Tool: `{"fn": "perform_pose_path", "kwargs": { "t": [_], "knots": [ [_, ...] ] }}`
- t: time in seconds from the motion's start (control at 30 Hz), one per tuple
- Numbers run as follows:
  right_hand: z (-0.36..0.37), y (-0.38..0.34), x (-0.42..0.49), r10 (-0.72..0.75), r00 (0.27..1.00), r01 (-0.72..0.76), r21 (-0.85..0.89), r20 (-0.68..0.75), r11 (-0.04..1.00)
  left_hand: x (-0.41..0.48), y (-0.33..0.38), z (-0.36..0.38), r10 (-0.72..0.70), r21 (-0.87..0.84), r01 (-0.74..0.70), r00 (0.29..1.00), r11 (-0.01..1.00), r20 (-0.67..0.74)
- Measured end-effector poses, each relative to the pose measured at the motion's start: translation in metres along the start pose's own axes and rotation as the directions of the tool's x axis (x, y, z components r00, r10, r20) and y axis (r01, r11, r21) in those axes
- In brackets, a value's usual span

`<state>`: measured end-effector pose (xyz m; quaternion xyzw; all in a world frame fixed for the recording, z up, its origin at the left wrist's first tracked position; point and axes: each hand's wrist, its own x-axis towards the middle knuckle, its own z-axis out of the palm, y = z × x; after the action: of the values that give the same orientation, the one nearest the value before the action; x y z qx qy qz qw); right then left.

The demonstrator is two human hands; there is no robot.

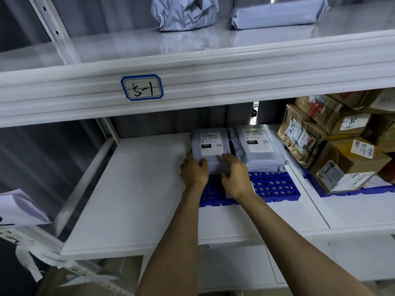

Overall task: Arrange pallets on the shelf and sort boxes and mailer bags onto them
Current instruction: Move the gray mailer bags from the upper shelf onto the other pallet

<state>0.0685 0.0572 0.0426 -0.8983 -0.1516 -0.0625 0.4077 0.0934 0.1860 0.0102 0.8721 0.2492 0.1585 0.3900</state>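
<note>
A blue perforated pallet (275, 184) lies on the white middle shelf (139, 189). Two grey mailer bags with white labels rest on it side by side. My left hand (193, 171) and my right hand (235, 174) both grip the near end of the left mailer bag (210, 146), which sits at the pallet's left edge. The right mailer bag (259, 146) lies untouched beside it. A second blue pallet (354, 190) further right carries a stack of brown cardboard boxes (333, 144).
The upper shelf, labelled 5-1 (142, 88), holds two more grey mailer bags (183, 13). A shelf upright (106, 129) stands at the back left. White paper (19, 208) lies at the far left edge. Bare shelf spreads left of the pallet.
</note>
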Motion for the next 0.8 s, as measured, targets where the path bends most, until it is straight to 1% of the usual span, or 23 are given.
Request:
{"fn": "perform_pose_path", "kwargs": {
  "t": [0.13,0.2,0.27,0.37,0.47,0.53,0.6,0.7,0.8],
  "knots": [
    [-0.004,-0.006,-0.013,-0.041,0.999,0.040,-0.037,-0.025,0.999,-0.020,-0.001,-0.013,0.116,0.041,-0.114,0.992,0.993,-0.054],
    [-0.007,-0.010,-0.021,-0.066,0.997,0.064,-0.048,-0.042,0.997,-0.033,0.000,-0.022,0.195,0.050,-0.192,0.978,0.980,-0.078],
    [-0.013,-0.015,-0.032,-0.094,0.994,0.089,-0.071,-0.061,0.993,-0.049,0.002,-0.033,0.285,0.101,-0.275,0.953,0.956,-0.102],
    [-0.025,-0.024,-0.050,-0.160,0.981,0.144,-0.140,-0.112,0.980,-0.077,0.012,-0.054,0.441,0.196,-0.411,0.885,0.890,-0.148],
    [-0.043,-0.037,-0.070,-0.259,0.939,0.221,-0.182,-0.228,0.958,-0.108,0.031,-0.078,0.581,0.241,-0.536,0.792,0.809,-0.190],
    [-0.057,-0.047,-0.081,-0.315,0.886,0.257,-0.206,-0.341,0.944,-0.126,0.047,-0.093,0.665,0.269,-0.611,0.714,0.745,-0.221],
    [-0.079,-0.059,-0.092,-0.385,0.802,0.303,-0.245,-0.457,0.921,-0.145,0.068,-0.109,0.751,0.301,-0.688,0.610,0.660,-0.253],
    [-0.116,-0.083,-0.103,-0.490,0.618,0.374,-0.319,-0.615,0.871,-0.169,0.103,-0.134,0.841,0.358,-0.767,0.429,0.532,-0.329],
    [-0.155,-0.111,-0.108,-0.558,0.448,0.435,-0.376,-0.698,0.819,-0.185,0.139,-0.158,0.876,0.418,-0.801,0.258,0.429,-0.407]
  ]
}}
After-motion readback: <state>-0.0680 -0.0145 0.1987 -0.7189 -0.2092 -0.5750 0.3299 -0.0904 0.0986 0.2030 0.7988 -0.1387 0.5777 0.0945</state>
